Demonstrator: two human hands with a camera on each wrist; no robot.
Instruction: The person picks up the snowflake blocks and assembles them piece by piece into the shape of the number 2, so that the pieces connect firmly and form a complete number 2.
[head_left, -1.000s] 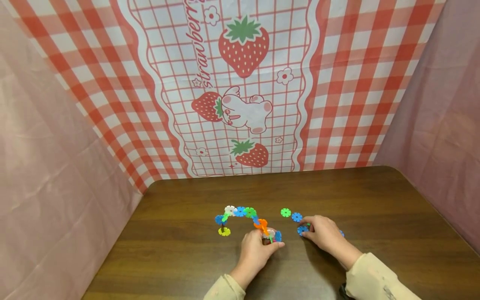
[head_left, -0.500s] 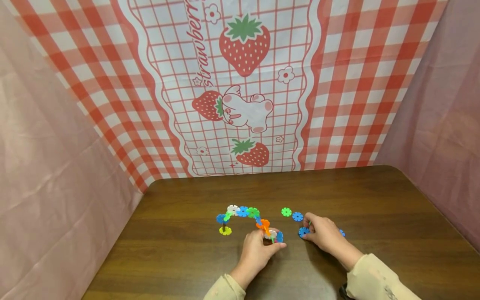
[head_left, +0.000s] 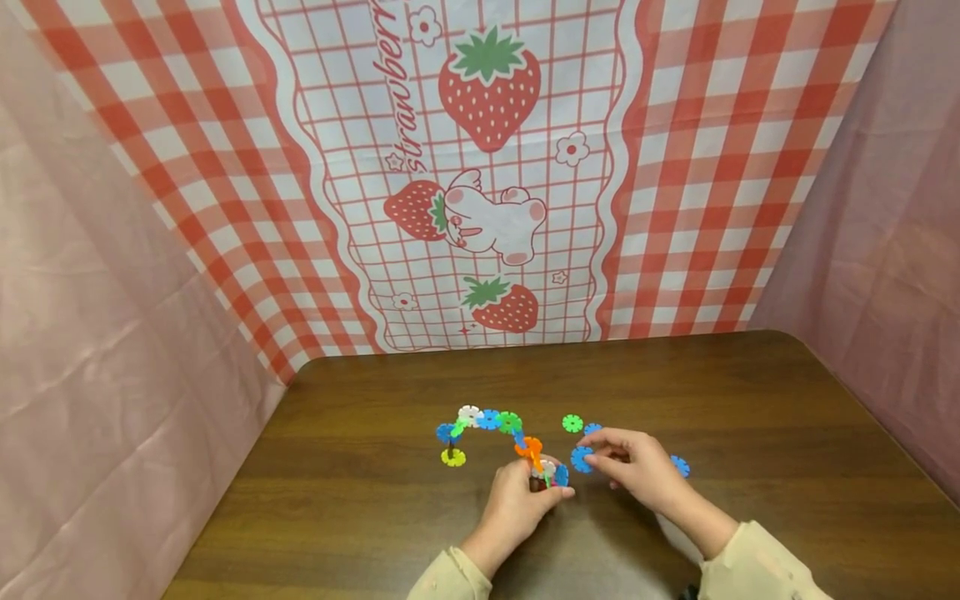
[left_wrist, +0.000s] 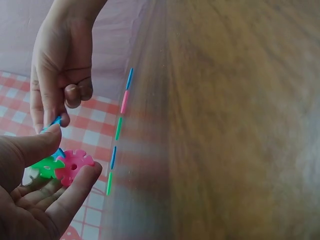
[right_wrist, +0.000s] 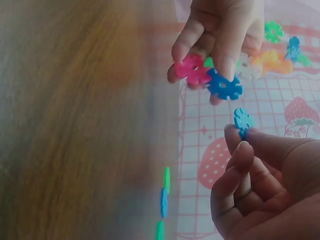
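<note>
My left hand (head_left: 517, 500) grips the near end of a chain of notched plastic discs, by a pink disc (left_wrist: 75, 167) and a blue disc (right_wrist: 223, 85). Orange (head_left: 531, 450), green (head_left: 509, 422) and white discs (head_left: 470, 416) follow along the chain, which arches to a yellow disc (head_left: 453, 457) at the left. Between thumb and fingertips my right hand (head_left: 637, 471) pinches a single blue disc (right_wrist: 243, 119). In the right wrist view that disc is close to the chain's blue disc, with a gap between them.
Loose discs lie in a row on the brown wooden table (head_left: 360, 517): a green one (head_left: 572, 423), a blue one (head_left: 680, 465) and others partly behind the right hand. A strawberry-print cloth (head_left: 487, 208) hangs at the table's back edge.
My right hand has moved left from the loose discs with a blue disc, toward my left hand. The held chain has shifted only slightly up and right in the view.
</note>
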